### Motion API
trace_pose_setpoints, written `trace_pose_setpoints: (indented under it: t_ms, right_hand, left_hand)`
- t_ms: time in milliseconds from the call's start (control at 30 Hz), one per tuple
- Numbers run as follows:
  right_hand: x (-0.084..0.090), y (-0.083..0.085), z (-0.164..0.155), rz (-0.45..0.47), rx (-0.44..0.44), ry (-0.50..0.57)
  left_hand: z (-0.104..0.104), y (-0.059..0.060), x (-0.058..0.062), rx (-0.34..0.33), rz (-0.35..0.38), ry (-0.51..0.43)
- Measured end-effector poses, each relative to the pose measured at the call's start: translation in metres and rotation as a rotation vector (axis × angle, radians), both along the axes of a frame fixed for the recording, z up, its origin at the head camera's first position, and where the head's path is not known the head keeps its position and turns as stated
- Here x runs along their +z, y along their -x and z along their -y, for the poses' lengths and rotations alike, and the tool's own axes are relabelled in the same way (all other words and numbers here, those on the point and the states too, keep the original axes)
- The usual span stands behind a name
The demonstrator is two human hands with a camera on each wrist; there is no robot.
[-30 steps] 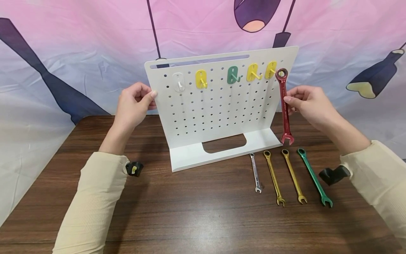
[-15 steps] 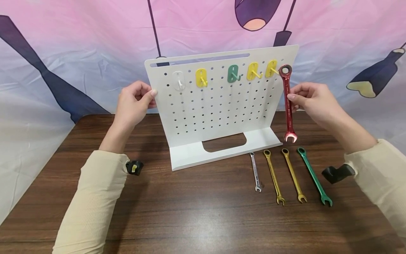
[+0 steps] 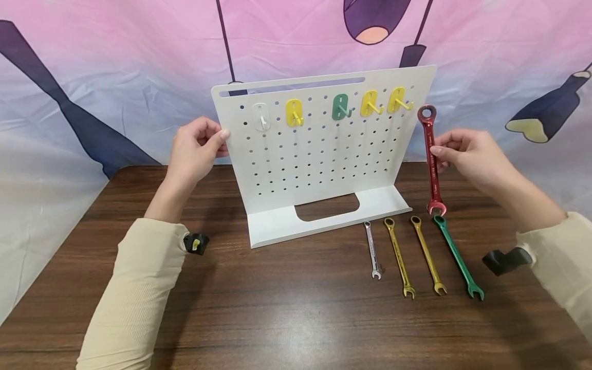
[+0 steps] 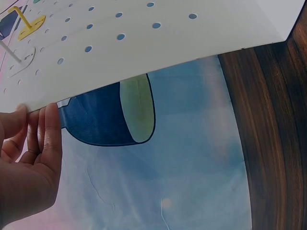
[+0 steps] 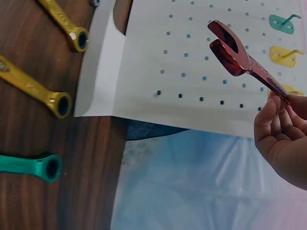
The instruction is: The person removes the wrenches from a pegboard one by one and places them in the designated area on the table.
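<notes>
Fingers [image 3: 437,150] of the right hand [image 3: 467,154] pinched the red wrench [image 3: 432,159] upright, right of the pegboard [image 3: 324,154]; left hand [image 3: 194,151] gripped its edge. Lowering it slowly seemed wisest.

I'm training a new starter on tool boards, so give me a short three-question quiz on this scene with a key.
1. True or false: the red wrench hangs on a hook of the white board.
2. How many wrenches lie flat on the table?
3. What does the left hand hold? A) the board's edge B) the green wrench C) a yellow hook

Key
1. False: the right hand holds it upright, beside the board's right edge, off the hooks.
2. Four: one silver, two gold, one green.
3. A
</notes>
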State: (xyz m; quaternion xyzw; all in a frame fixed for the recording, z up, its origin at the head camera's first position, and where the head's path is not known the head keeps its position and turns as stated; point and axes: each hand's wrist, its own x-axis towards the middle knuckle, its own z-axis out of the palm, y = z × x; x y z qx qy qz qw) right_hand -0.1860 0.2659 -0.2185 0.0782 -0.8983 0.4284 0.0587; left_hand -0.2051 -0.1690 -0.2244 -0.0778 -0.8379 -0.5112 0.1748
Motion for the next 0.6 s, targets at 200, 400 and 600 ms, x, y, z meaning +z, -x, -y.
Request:
trace_pose_setpoints:
  t_ms: [200, 400, 600]
  right_hand:
    - [-0.016, -0.005, -0.012, 0.049, 0.002, -0.053]
    - [-0.033, -0.011, -0.028, 0.118, 0.015, -0.114]
    - [-0.053, -0.018, -0.052, 0.175, 0.058, -0.132]
  left_hand:
    - [0.000, -0.001, 0.001, -0.002, 0.007, 0.001]
    - [-0.001, 0.000, 0.001, 0.000, 0.005, -0.006]
    - [0.000, 0.000, 0.000, 0.003, 0.000, 0.011]
